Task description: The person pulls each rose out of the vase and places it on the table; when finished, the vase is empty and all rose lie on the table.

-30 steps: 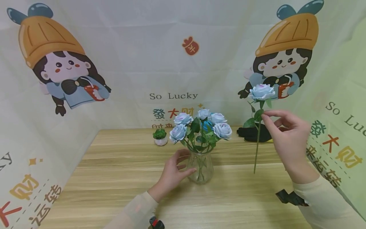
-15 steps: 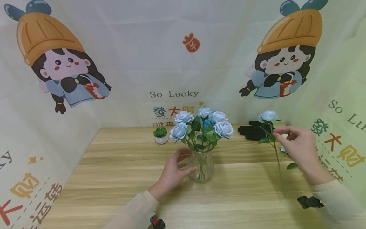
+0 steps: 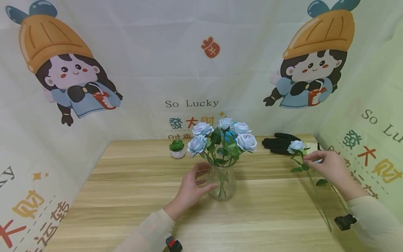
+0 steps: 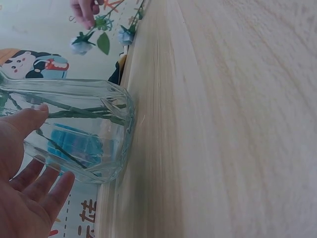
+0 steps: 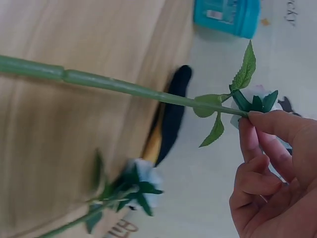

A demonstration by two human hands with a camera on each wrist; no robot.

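A clear glass vase with several pale blue roses stands mid-table. My left hand holds its left side, thumb in front and fingers around the far side. Through the glass, the green stems show in the left wrist view. At the right, my right hand pinches a single pale blue rose between thumb and fingertips, just under the bloom. Its long stem slants down toward the table's front. Beside it lies another pale blue rose, mostly hidden behind my right hand in the head view.
Black gloves lie at the back right, behind the held rose. Left of the vase sits a small potted succulent. A blue tub stands behind the vase. Printed cloth walls in the back and sides of the table.
My right hand has carried the single rose to the right and down, its stem now slanting low over the table. My left hand has stayed at the vase.
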